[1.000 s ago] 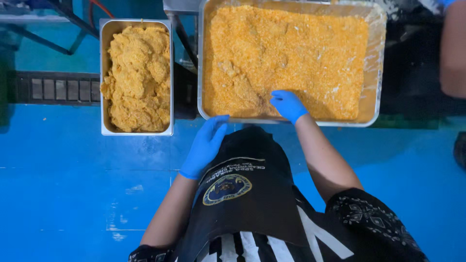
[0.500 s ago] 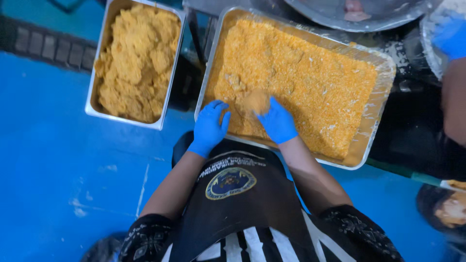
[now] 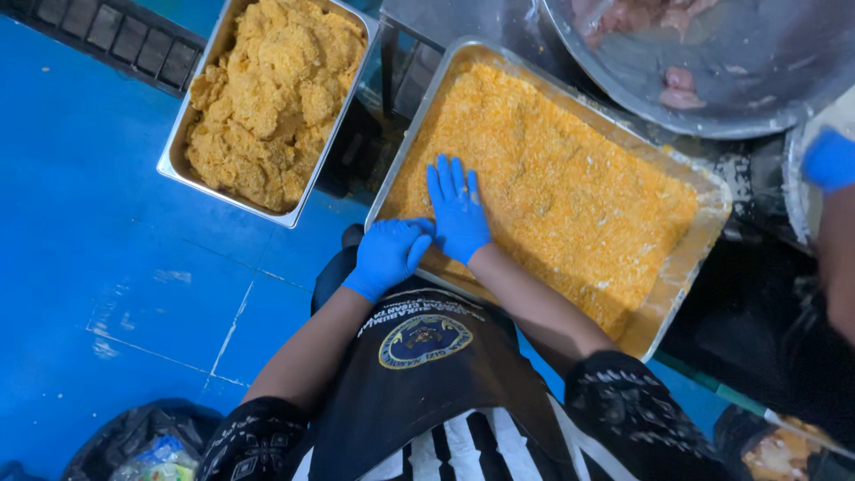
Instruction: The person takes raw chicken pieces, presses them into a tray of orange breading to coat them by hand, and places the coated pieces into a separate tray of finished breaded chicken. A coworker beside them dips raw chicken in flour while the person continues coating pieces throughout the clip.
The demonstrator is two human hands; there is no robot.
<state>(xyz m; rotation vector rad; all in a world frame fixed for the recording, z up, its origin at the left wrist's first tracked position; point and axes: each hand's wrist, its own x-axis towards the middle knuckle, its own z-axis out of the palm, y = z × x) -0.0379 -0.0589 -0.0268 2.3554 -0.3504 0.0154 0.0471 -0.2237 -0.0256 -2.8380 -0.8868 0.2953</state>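
Both my hands wear blue gloves. My right hand [image 3: 457,210] lies flat, fingers spread, pressing down on the orange breadcrumbs [image 3: 570,187] at the near left corner of a large metal tray [image 3: 704,223]. My left hand [image 3: 389,254] rests curled at that tray's near edge, touching the right hand's wrist side; whether it holds anything is hidden. A smaller metal pan [image 3: 178,169] to the left is heaped with breaded pieces [image 3: 267,98].
A big steel bowl [image 3: 766,98] with pale raw meat pieces [image 3: 677,85] sits beyond the tray. Another person's blue-gloved hand [image 3: 828,160] and arm are at the right edge. The floor [image 3: 98,267] is blue, with a dark bag [image 3: 134,445] at lower left.
The view has swung so the tray sits tilted. My right hand went from scooping crumbs to lying flat on them. My left hand moved in from beside my apron to the tray's edge.
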